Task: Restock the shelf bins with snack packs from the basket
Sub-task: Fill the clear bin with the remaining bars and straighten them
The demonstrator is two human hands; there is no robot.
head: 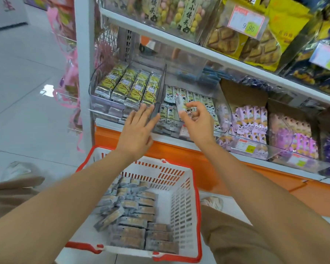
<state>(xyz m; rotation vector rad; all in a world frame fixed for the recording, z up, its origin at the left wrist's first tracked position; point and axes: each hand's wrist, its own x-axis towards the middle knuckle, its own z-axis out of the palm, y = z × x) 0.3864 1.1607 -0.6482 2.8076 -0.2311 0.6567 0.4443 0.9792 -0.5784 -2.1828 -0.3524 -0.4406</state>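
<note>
Down at the bottom, the white lattice plastic basket with the red rim sits on the floor between the person's tan-trousered knees. In it, grey-blue wrapped snack bars lie in loose rows along its left side.

Both bare forearms reach over the basket toward the lower shelf. The left hand is flat, fingers straight and spread, holding nothing. Its fingertips sit at the front edge of the clear plastic divider and seem to touch it, though blur makes that hard to call. The right hand pinches one small white snack pack with red print between thumb and fingertips, upright, just above the middle clear bin of small white-and-black packs.

Left of the divider, the clear bin of long yellow-green foil packs holds four neat rows. To the right come lilac-and-pink packs in another clear bin. The orange shelf base runs under all of it, with the white shelf upright at the left and pink ribbon-tied gift bags hanging beside it.

On the upper shelf, clear packs of pastel puffs carry vertical Chinese lettering. A red-bordered price tag reads 9.90 on a yellow sticker, in front of bags of brown patterned biscuits. The lower shelf tags are too blurred to read.
</note>
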